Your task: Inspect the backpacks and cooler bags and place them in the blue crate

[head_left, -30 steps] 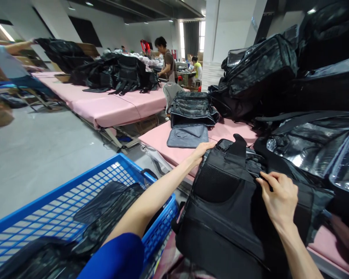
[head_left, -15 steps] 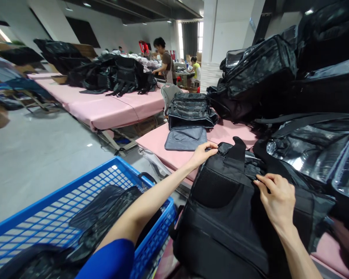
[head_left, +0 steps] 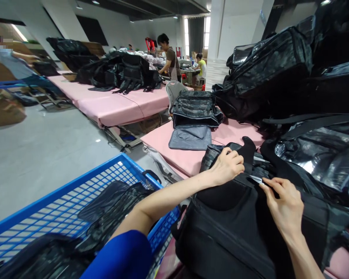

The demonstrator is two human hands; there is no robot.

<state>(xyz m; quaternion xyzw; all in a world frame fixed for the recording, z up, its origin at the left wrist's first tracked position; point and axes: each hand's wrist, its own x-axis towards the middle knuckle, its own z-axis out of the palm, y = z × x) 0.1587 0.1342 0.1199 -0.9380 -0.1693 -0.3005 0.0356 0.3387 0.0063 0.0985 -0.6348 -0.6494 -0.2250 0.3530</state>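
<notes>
A black backpack (head_left: pixel 227 228) lies in front of me with its padded back panel facing up. Above its top edge, beside the upright black strap (head_left: pixel 248 149), my left hand (head_left: pixel 228 168) is closed with curled fingers; what they grip is hidden. My right hand (head_left: pixel 285 205), to the right of the panel, pinches small thread snips (head_left: pixel 256 179). Their pale, pointed blades lie close to the fabric below the strap and point left.
A blue plastic basket (head_left: pixel 75 190) with dark bags stands at my left. An open camouflage bag (head_left: pixel 195 106) sits on the pink table (head_left: pixel 159 139). More bags (head_left: pixel 273 66) are piled at the right. Across the aisle, a person (head_left: pixel 171 58) works at another pink table (head_left: pixel 104 104).
My left hand has moved right from the backpack's top left corner toward the strap, its fingers now curled. The snips' blades now show at my right fingertips. The view has shifted slightly left.
</notes>
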